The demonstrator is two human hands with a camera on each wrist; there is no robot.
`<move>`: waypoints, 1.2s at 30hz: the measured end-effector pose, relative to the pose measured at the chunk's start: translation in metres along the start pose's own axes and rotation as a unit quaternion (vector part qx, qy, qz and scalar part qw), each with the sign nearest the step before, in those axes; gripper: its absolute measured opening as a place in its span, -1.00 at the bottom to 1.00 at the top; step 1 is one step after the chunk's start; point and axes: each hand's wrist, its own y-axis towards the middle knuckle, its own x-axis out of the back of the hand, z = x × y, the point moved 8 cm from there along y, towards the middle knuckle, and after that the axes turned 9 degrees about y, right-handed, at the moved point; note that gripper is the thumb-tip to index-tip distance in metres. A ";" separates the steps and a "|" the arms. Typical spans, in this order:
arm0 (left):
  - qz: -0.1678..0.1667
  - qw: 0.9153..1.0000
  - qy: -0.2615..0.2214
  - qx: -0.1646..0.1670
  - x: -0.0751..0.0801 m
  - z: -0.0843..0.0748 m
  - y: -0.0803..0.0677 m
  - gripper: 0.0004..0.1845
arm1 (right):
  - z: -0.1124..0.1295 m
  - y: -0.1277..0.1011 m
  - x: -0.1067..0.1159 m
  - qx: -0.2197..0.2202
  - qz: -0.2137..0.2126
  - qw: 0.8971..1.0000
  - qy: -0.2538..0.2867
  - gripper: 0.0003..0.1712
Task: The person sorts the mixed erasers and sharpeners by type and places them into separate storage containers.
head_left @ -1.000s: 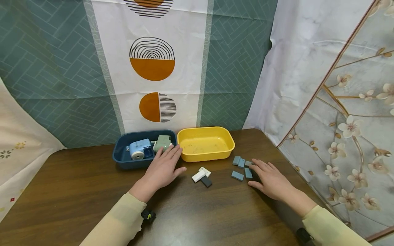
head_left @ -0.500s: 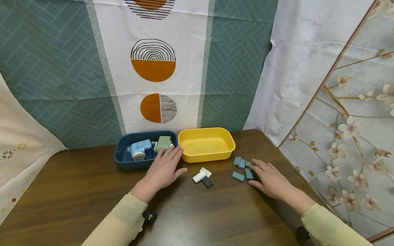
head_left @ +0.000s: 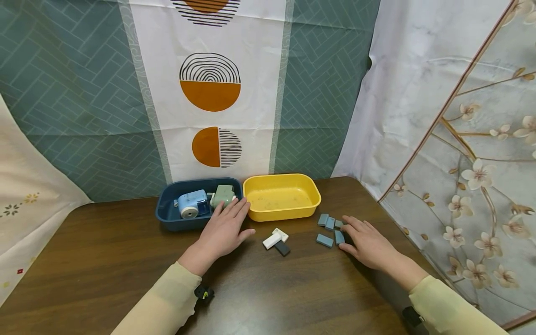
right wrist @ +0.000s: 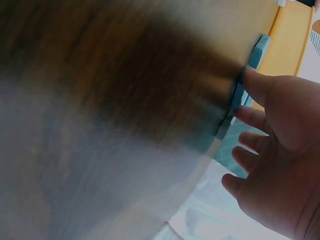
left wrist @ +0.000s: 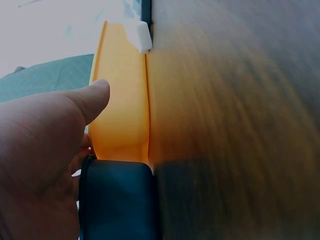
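Observation:
Over the near right corner of the dark blue tray [head_left: 177, 225], my left hand [head_left: 224, 231] has its fingers extended and holds nothing. Inside that tray lie a light blue device [head_left: 192, 203] with a white round knob and a green one [head_left: 223, 194], both resembling crank pencil sharpeners. My right hand [head_left: 368, 244] is at a cluster of flat blue-grey blocks [head_left: 324, 240], fingers spread and loosely bent. Its thumb [right wrist: 255, 82] overlaps one blue-grey block [right wrist: 238, 95] in the right wrist view, the index fingertip close beside it. Another block is partly hidden under the fingers.
A yellow tray [head_left: 282, 217] stands right of the blue one. Between the hands lie two white blocks [head_left: 272, 240] and a black block [head_left: 282, 248]. Hanging cloth [head_left: 310, 93] backs the brown table [head_left: 268, 288]; a floral cloth [head_left: 473, 200] borders its right side.
The head view has shifted very slightly. My right thumb sits a touch nearer the closest blue-grey block; the left hand stays in place.

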 end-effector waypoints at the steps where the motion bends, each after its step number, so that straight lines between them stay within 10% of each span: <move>1: 0.000 1.000 0.001 0.000 0.000 0.000 0.000 -0.06 | 0.000 0.000 0.000 0.000 0.000 1.000 0.001 -0.48; 36: 0.001 1.000 -0.005 0.002 0.000 0.000 0.000 -0.06 | 0.005 -0.003 0.010 0.036 -0.020 0.999 -0.002 -0.58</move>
